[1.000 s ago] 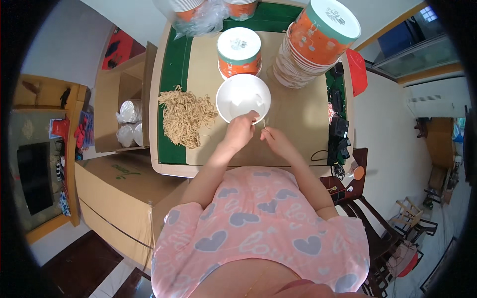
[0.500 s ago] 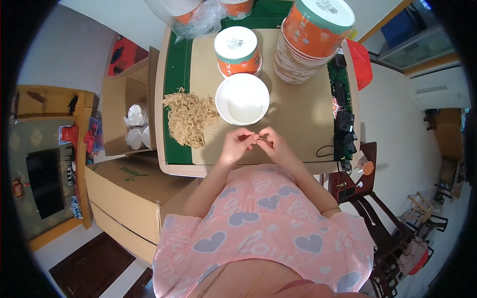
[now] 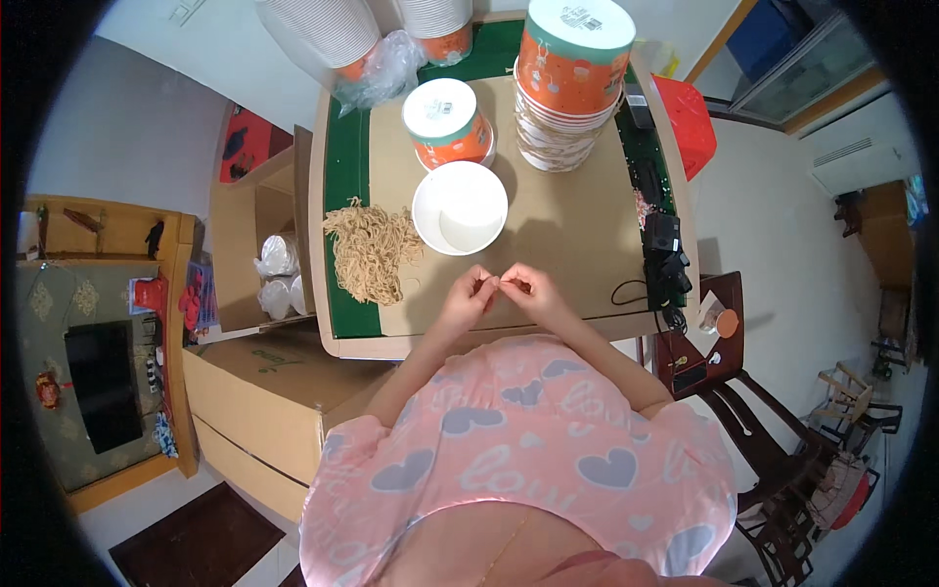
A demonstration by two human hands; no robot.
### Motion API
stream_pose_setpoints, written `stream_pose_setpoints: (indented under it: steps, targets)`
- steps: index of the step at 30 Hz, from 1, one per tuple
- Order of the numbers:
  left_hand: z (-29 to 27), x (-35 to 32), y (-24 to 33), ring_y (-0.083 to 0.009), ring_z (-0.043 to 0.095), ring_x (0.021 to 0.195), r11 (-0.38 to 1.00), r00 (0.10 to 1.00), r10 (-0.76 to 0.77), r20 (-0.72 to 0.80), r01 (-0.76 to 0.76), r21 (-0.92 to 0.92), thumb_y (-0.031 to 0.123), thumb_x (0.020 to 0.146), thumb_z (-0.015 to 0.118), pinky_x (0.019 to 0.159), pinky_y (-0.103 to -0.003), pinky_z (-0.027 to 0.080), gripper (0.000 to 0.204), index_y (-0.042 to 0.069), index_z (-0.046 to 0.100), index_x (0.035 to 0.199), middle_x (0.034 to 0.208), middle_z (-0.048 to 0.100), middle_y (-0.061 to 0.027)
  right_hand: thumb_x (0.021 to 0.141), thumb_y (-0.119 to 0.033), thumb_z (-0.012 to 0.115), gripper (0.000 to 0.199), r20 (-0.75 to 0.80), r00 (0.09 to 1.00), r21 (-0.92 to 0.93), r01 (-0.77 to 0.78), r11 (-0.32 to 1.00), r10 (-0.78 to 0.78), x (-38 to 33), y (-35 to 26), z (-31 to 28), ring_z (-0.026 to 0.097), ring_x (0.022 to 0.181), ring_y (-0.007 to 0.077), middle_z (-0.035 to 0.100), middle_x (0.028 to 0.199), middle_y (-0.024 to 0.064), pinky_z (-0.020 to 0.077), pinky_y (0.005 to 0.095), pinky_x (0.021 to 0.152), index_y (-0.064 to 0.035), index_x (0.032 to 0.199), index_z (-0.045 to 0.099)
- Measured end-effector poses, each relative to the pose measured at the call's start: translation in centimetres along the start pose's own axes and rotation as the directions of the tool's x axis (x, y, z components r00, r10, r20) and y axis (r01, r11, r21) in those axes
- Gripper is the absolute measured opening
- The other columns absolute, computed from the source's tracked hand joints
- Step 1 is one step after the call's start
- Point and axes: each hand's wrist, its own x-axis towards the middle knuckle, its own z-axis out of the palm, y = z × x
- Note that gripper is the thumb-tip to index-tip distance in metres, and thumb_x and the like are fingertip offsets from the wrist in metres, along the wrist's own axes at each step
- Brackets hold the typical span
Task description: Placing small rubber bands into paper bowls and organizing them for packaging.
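Observation:
Close to the table's front edge, my left hand (image 3: 467, 299) and my right hand (image 3: 533, 296) meet fingertip to fingertip, each closed in a pinch. Whatever lies between the fingers is too small or hidden to make out. Just beyond them an open white paper tub (image 3: 460, 220) faces up with its inside showing. To its left lies a tangled heap of tan twine or cord (image 3: 372, 256), with a few loose strands straying toward my left hand. Behind the white tub stands an upside-down orange and green paper tub (image 3: 448, 125) with a white base.
A tall stack of upturned paper tubs (image 3: 570, 93) rises at the back right. More nested tubs (image 3: 328, 34) and crumpled clear plastic (image 3: 386, 73) sit at the back left. Black adapters and cables (image 3: 665, 245) line the right edge. Cardboard boxes (image 3: 259, 377) stand left of the table.
My fingers have curled in more, and the brownish sliver seen at my right fingers before no longer shows. The whole view has shifted slightly; tubs and twine stay put on the table.

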Motion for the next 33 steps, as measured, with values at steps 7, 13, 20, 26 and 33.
stream_pose_setpoints:
  steps: [7, 13, 20, 26, 33]
  targets:
    - [-3.9, -3.9, -1.5, -0.0087, 0.05, 0.053, 0.921, 0.925, -0.022, 0.38, -0.129, 0.367, 0.015, 0.083, 0.062, 0.048, -0.025, 0.042, 0.013, 0.002, 0.063, 0.08, 0.064, 0.058, -0.0009, 0.084, -0.018, 0.062, 0.015, 0.299, 0.929, -0.239, -0.151, 0.959, 0.22, -2.3, -0.7, -1.7, 0.046, 0.064, 0.0043, 0.054, 0.067, -0.002, 0.0391, 0.0221, 0.056, -0.0034, 0.081, 0.059]
    - [-9.0, -5.6, -6.5, -0.0182, 0.062, 0.064, 0.755, 0.855, -0.275, 0.439, -0.09, 0.649, 0.015, 0.075, 0.066, 0.06, -0.031, 0.05, 0.017, 0.004, 0.07, 0.087, 0.074, 0.067, -0.0105, 0.078, -0.018, 0.065, 0.017, 0.502, 0.722, -0.447, -0.255, 0.858, 0.476, -3.8, -0.7, -2.1, 0.058, 0.067, 0.0143, 0.065, 0.073, 0.008, 0.0465, 0.0304, 0.063, -0.0022, 0.082, 0.065]
    - [-9.7, -5.3, -9.3, -0.0289, 0.064, 0.072, 0.651, 0.923, -0.225, 0.311, -0.095, 0.753, 0.02, 0.069, 0.068, 0.068, -0.038, 0.052, 0.019, 0.006, 0.071, 0.081, 0.076, 0.067, -0.0143, 0.074, -0.021, 0.066, 0.019, 0.498, 0.713, -0.639, -0.084, 0.765, 0.494, -3.6, 6.3, -0.4, 0.062, 0.068, 0.0211, 0.067, 0.075, 0.0123, 0.049, 0.0347, 0.063, -0.0041, 0.08, 0.068]
    - [-8.6, -4.2, -8.5, -0.03, 0.064, 0.07, 0.51, 0.911, -0.272, 0.309, -0.136, 0.849, 0.016, 0.069, 0.065, 0.064, -0.041, 0.051, 0.012, 0.005, 0.068, 0.074, 0.074, 0.066, -0.015, 0.078, -0.022, 0.064, 0.019, 0.414, 0.812, -0.639, -0.063, 0.766, 0.412, -3.2, 8.0, 0.6, 0.056, 0.063, 0.0141, 0.063, 0.069, 0.0065, 0.0457, 0.0308, 0.059, -0.0037, 0.085, 0.063]
    - [-4.2, 2.8, 1.7, -0.0283, 0.053, 0.083, 0.375, 0.693, 0.713, 0.106, -0.504, 0.778, 0.007, 0.067, 0.06, 0.074, -0.041, 0.044, 0.014, 0.008, 0.059, 0.082, 0.078, 0.052, -0.0095, 0.085, -0.018, 0.061, 0.012, -0.104, 0.979, -0.223, -0.193, 0.956, 0.173, 2.5, 2.9, 0.2, 0.043, 0.055, 0.0032, 0.051, 0.061, -0.0042, 0.0332, 0.0213, 0.047, -0.0064, 0.086, 0.061]
